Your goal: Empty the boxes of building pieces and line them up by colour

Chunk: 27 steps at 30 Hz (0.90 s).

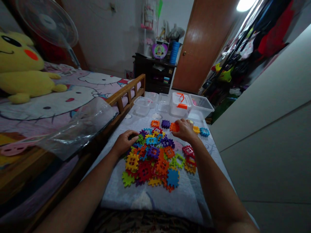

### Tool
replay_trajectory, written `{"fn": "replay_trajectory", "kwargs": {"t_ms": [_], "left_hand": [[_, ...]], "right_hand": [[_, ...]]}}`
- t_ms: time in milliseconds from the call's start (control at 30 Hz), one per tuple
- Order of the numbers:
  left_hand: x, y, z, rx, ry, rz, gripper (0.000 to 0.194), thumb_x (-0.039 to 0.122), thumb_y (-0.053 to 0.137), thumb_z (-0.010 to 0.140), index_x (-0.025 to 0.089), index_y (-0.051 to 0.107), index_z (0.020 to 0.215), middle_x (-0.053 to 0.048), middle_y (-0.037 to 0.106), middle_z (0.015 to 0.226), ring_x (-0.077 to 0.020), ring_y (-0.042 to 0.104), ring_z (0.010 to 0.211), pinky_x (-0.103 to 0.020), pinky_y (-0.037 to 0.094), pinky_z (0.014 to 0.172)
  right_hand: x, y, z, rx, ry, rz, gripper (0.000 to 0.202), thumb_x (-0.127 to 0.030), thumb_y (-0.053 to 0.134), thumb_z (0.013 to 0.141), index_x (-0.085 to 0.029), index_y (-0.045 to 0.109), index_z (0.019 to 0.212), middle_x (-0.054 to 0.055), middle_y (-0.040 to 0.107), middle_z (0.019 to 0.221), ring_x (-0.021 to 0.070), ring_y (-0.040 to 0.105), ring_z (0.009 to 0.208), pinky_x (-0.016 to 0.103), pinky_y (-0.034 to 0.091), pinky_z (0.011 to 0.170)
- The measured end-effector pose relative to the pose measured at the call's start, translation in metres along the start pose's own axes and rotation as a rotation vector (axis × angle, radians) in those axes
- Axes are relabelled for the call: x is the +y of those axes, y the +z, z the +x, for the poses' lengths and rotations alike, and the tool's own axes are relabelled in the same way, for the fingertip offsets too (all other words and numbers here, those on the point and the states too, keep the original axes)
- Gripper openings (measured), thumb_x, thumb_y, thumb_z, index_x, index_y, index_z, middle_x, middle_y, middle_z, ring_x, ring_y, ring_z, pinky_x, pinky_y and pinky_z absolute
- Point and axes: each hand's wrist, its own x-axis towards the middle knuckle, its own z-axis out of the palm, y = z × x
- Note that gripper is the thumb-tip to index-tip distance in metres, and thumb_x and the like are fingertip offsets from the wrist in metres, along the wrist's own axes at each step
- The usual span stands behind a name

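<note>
A heap of colourful plastic interlocking tiles (154,152) lies on the cloth-covered table in front of me. My left hand (125,142) rests at the heap's left edge, its fingers loosely curved and the thumb apart, close to a green tile (141,139). Beyond the heap, my right hand (185,130) has its fingertips on an orange tile (174,127). That tile lies in a row with an orange window tile (155,124), a purple tile (165,124), a yellow tile (196,129) and a blue tile (204,131). My right hand hides part of the row.
Clear plastic boxes stand at the table's far end, including a lidded box (180,105) with an orange handle and an open bin (200,106). Red and yellow tiles (190,160) lie beside my right forearm. A wooden bed rail (126,92) borders the left; a white cabinet (272,123) stands right.
</note>
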Motion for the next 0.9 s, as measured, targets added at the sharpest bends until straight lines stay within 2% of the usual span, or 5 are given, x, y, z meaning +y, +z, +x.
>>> {"fn": "replay_trajectory", "kwargs": {"t_ms": [100,200,367,500,900], "left_hand": [[0.002,-0.001,-0.001,0.001,0.000,-0.006,0.034,0.048,0.060,0.081,0.019,0.072,0.094,-0.008,0.072,0.102,-0.0257,0.067,0.097,-0.040,0.051,0.096],[0.004,-0.001,-0.001,0.000,0.000,0.000,0.034,0.048,0.060,0.081,0.019,0.072,0.094,-0.008,0.072,0.102,-0.0261,0.067,0.098,-0.041,0.051,0.096],[0.008,-0.002,-0.002,-0.004,-0.018,-0.023,0.034,0.048,0.059,0.080,0.019,0.072,0.094,-0.008,0.073,0.101,-0.0259,0.067,0.097,-0.041,0.051,0.095],[0.012,-0.004,-0.002,-0.010,-0.015,-0.035,0.033,0.048,0.059,0.080,0.020,0.072,0.093,-0.007,0.073,0.101,-0.0257,0.067,0.097,-0.040,0.051,0.096],[0.012,-0.005,-0.002,-0.019,-0.011,-0.025,0.034,0.048,0.059,0.081,0.020,0.071,0.094,-0.008,0.073,0.103,-0.0265,0.067,0.100,-0.041,0.051,0.097]], "right_hand": [[-0.023,0.004,0.032,0.022,-0.068,0.034,0.049,-0.045,0.067,0.079,-0.020,0.063,0.121,0.014,0.060,0.124,0.0330,0.050,0.114,0.042,0.040,0.094],[-0.042,0.018,0.062,-0.021,-0.081,0.046,0.053,-0.045,0.069,0.078,-0.021,0.062,0.124,0.014,0.060,0.126,0.0330,0.050,0.116,0.042,0.040,0.094],[-0.057,0.042,0.093,-0.111,-0.073,0.034,0.057,-0.051,0.071,0.077,-0.022,0.063,0.125,0.014,0.059,0.129,0.0343,0.050,0.119,0.042,0.041,0.094],[-0.063,0.048,0.104,-0.155,-0.083,0.020,0.056,-0.045,0.071,0.077,-0.022,0.062,0.127,0.015,0.059,0.131,0.0347,0.049,0.121,0.042,0.040,0.094],[-0.080,0.045,0.103,-0.237,-0.087,-0.034,0.066,-0.048,0.083,0.066,-0.020,0.065,0.123,0.017,0.060,0.131,0.0360,0.048,0.123,0.045,0.039,0.097]]}}
